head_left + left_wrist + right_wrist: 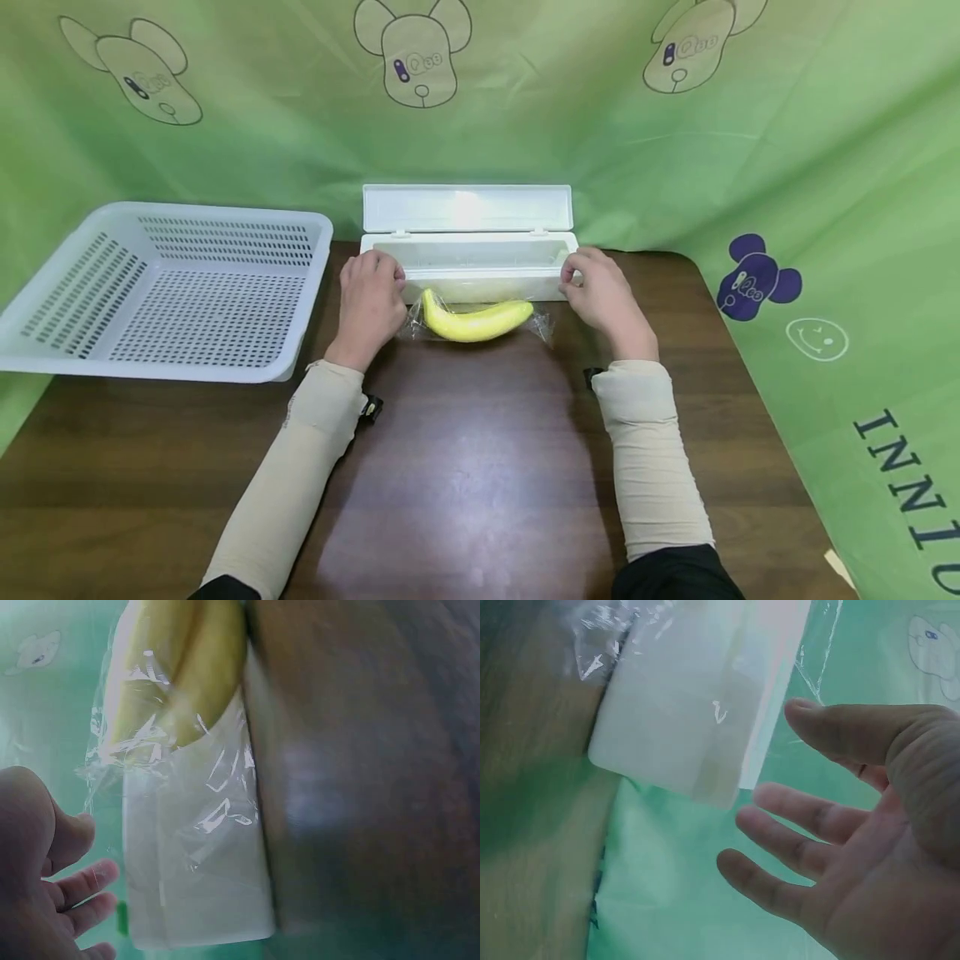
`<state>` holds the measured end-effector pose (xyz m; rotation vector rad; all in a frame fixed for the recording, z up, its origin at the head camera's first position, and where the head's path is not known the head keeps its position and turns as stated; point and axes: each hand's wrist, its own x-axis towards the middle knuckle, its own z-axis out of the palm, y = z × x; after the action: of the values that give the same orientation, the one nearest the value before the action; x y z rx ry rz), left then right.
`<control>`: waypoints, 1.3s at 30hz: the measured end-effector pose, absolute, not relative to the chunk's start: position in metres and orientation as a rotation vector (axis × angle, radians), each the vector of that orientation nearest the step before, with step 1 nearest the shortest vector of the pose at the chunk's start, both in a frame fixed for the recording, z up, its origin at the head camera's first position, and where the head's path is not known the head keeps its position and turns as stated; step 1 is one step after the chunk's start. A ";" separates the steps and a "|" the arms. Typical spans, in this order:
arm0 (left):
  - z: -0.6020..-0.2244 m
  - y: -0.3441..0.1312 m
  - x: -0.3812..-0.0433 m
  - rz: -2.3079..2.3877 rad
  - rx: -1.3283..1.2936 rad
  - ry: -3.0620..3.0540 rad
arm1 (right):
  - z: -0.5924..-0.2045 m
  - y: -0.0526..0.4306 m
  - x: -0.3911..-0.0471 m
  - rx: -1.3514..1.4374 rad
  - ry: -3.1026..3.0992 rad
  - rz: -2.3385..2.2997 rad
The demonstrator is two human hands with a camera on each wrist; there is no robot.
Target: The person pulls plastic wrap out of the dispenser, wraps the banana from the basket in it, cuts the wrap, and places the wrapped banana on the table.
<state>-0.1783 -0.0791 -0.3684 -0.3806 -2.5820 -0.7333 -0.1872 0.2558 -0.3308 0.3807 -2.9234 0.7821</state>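
Note:
A yellow banana [480,323] lies curved on the table just in front of a long white cling film box [470,238], whose lid stands open at the back. Clear cling film [542,327] spreads under and around the banana and over the front of the box. At the box's left end, my left hand [371,304] pinches the film between thumb and finger. My right hand [602,298] pinches it likewise at the right end. In the right wrist view the film [812,679] runs up to the thumb tip; the other fingers are spread.
On the left stands a white perforated plastic basket [311,275], its rim beside my left forearm. A green printed cloth [510,142] hangs behind the brown table [465,467] and down its right side.

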 end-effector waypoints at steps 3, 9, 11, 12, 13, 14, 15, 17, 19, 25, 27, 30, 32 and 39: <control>-0.361 -0.078 -0.177 -0.759 -0.407 -2.578 | -0.325 0.259 -0.183 0.374 -2.937 0.799; -0.350 -0.080 -0.170 -0.873 -0.489 -2.624 | -0.317 0.264 -0.171 0.367 -3.007 0.835; -0.348 -0.084 -0.163 -0.907 -0.506 -2.651 | -0.319 0.264 -0.165 0.379 -3.039 0.844; -0.347 -0.086 -0.160 -0.919 -0.513 -2.659 | -0.320 0.264 -0.162 0.390 -3.052 0.844; -0.345 -0.088 -0.157 -0.927 -0.519 -2.666 | -0.320 0.263 -0.159 0.395 -3.065 0.844; -0.343 -0.090 -0.153 -0.927 -0.528 -2.673 | -0.320 0.263 -0.156 0.401 -3.076 0.845; -0.341 -0.092 -0.150 -0.928 -0.544 -2.676 | -0.320 0.263 -0.154 0.404 -3.085 0.847; -0.338 -0.096 -0.144 -0.913 -0.586 -2.679 | -0.317 0.264 -0.148 0.399 -3.091 0.851; -0.335 -0.099 -0.139 -0.888 -0.634 -2.681 | -0.314 0.265 -0.143 0.399 -3.091 0.842; -0.334 -0.104 -0.128 -0.832 -0.714 -2.708 | -0.311 0.268 -0.130 0.421 -3.137 0.816; -0.337 -0.106 -0.125 -0.822 -0.734 -2.715 | -0.316 0.269 -0.128 0.433 -3.160 0.808; -0.340 -0.108 -0.121 -0.794 -0.795 -2.698 | -0.323 0.270 -0.127 0.467 -3.181 0.751; -0.342 -0.109 -0.119 -0.768 -0.853 -2.668 | -0.327 0.268 -0.128 0.492 -3.190 0.701; -0.346 -0.108 -0.113 -0.702 -1.021 -2.542 | -0.341 0.252 -0.132 0.500 -3.244 0.462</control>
<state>-0.1132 -0.1084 -0.3457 -1.0208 -2.5422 -0.7020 -0.1318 0.2519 -0.3408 0.5000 -3.2437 0.4615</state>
